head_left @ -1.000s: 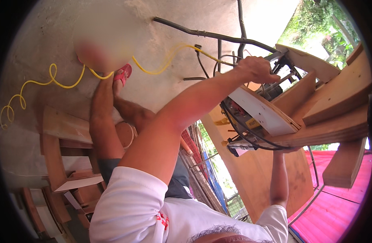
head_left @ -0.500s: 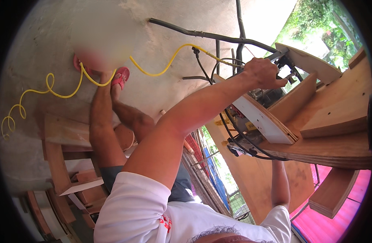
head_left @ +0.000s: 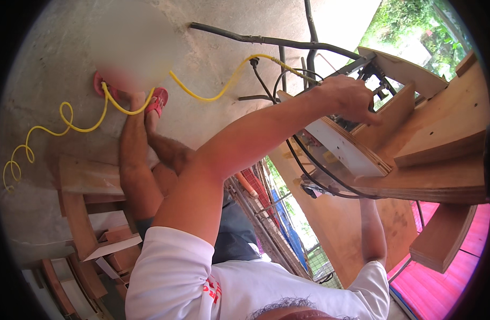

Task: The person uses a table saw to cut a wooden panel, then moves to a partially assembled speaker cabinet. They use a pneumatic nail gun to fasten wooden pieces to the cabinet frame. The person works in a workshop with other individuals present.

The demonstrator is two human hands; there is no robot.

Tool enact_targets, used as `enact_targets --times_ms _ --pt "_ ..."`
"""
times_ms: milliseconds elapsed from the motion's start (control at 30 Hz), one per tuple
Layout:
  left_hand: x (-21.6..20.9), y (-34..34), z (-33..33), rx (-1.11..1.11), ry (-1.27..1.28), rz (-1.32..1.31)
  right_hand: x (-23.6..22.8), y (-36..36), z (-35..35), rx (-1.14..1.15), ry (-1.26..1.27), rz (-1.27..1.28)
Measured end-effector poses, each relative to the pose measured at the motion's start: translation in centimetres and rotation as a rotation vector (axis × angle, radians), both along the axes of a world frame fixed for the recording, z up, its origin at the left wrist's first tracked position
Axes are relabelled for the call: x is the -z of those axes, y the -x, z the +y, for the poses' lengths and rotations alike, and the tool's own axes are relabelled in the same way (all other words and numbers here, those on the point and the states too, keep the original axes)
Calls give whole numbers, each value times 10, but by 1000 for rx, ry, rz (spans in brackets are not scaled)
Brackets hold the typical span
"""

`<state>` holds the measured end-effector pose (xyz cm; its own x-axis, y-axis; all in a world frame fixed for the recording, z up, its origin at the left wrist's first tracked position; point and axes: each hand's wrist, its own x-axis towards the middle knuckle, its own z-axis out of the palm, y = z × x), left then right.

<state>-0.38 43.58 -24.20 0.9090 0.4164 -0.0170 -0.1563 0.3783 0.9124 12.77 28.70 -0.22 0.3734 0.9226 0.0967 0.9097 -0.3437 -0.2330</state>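
Observation:
My left arm crosses the view toward a plywood assembly (head_left: 442, 128) at the right. Its hand, my left hand (head_left: 354, 98), is curled at the end of a yellow coiled air hose (head_left: 231, 77); it appears closed on an air tool, mostly hidden beneath the fingers. The thumb points down toward an upright plywood board (head_left: 386, 114). Beside that hand is a pale panel (head_left: 346, 146) with a layered edge. My right forearm (head_left: 370, 226) rises behind the assembly's lower edge, and the right hand is hidden there.
Dark metal tubes (head_left: 277, 40) stand beyond the left hand. Black cables (head_left: 309, 170) hang below it. A large brown board (head_left: 346, 234) leans under the assembly. Wooden frames and offcuts (head_left: 87, 234) lie at the left. My sandalled feet (head_left: 155, 101) rest on the concrete floor.
My left hand has shifted slightly down and right, closer to the upright board, with its wrist more bent. The assembly sits a little higher in view. My right forearm stays behind it.

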Motion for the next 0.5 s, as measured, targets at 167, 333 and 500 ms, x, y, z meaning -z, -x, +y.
enact_targets --times_ms 167,333,500 --pt "-16 17 5 40 -223 91 6 -3 5 -28 -4 -2" --pt "-18 29 12 -147 -193 202 12 -11 14 -72 12 -29" --pt "-20 57 -23 -233 -241 274 1 -37 1 -179 120 -126"
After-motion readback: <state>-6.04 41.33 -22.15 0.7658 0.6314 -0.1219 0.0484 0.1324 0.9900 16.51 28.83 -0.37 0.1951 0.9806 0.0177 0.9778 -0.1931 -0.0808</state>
